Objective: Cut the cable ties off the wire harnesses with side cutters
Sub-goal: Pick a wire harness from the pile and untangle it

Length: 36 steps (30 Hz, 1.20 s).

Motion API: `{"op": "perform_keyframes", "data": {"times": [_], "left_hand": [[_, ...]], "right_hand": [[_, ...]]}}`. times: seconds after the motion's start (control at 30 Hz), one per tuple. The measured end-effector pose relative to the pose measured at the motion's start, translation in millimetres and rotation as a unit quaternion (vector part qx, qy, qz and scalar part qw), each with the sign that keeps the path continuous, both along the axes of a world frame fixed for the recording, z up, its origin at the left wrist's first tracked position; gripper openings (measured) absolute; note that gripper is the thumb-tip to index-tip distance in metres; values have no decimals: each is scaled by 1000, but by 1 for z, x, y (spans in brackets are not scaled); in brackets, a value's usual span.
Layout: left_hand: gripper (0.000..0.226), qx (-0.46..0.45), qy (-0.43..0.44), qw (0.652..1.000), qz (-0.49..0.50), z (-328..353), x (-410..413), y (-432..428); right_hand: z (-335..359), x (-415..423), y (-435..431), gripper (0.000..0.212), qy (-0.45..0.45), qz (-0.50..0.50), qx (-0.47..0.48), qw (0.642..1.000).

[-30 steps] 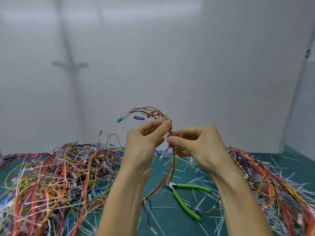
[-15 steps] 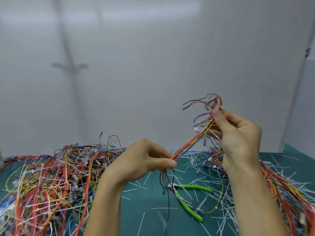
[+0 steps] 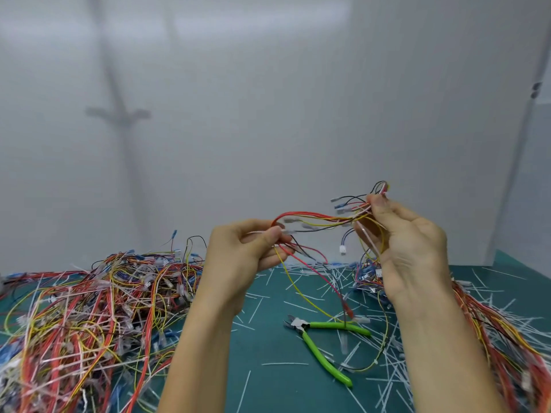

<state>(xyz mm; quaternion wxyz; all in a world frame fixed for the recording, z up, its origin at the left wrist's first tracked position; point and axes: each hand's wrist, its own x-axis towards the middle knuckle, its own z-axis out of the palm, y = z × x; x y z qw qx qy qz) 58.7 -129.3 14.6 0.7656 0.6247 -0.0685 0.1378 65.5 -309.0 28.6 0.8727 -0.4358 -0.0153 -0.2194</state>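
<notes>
Wire harness (image 3: 322, 217) is held in the air betw. both hands, stretched roughly level, well above the mat (image 3: 268, 362).

L hand (image 3: 241, 257): thumb + curled fingers (image 3: 274, 234) pinch one end of the bundle. Loose red, yellow and black leads hang below those fingers, down toward the mat.

R hand (image 3: 408, 242): thumb + fingertips (image 3: 374, 201) pinch the other end, higher than L grip. Short leads w/ small terminals fan out above and left of the R fingertips. White connector (image 3: 343, 249) dangles betw. the two grips, nearer R fingers. Any tie on the held bundle: can't tell, too blurred.

Side cutters (image 3: 334, 325), green handles spread apart, lie on the mat below and betw. the hands, neither hand touching.

White cut tie strips (image 3: 298, 305) are scattered on the mat under R hand and around the cutters.

Large harness pile (image 3: 89, 317) sits left of L forearm; second pile (image 3: 507, 338) right of R forearm.

Pale wall panel (image 3: 268, 114) stands behind the fingers.
</notes>
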Motion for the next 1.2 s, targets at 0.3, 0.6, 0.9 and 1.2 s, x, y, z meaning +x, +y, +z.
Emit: {"op": "perform_keyframes", "data": {"times": [0.3, 0.6, 0.9, 1.2], "left_hand": [[16, -126, -41, 991, -4, 5, 2, -2], [14, 111, -49, 990, 75, -5, 7, 15], [29, 141, -38, 989, 24, 1, 2, 5], [20, -113, 5, 993, -12, 0, 6, 0]], "right_hand": [[0, 0, 2, 5, 18, 44, 12, 999], [-1, -1, -1, 7, 1, 35, -75, 997], [-6, 0, 6, 22, -83, 38, -374, 923], [-16, -1, 30, 14, -81, 60, -621, 777]]}}
